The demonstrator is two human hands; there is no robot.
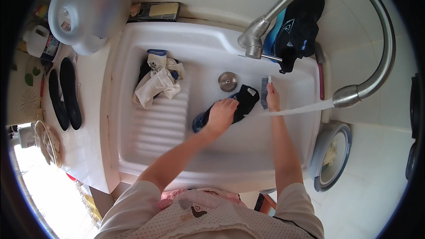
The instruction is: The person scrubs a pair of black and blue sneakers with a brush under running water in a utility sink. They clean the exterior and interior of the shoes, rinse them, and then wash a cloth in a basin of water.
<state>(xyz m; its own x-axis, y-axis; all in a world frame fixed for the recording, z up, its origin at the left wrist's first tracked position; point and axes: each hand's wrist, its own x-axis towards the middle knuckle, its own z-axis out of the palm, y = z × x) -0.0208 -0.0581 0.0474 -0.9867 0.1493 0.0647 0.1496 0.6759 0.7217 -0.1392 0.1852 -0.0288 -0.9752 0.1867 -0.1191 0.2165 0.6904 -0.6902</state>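
My left hand grips the middle of a black and dark blue shoe lying in the white laundry sink. The hand covers much of the shoe's upper. In my right hand is a scrub brush with grey bristles, held to the right of the shoe and apart from it. A stream of water runs from the faucet spout across my right forearm towards the shoe. Behind the shoe is the round metal drain cover.
Pale cloths lie on the sink's ribbed washboard. A black and blue shoe leans behind the curved faucet. Black insoles and a large plastic jug are on the left counter. A bucket stands right of the sink.
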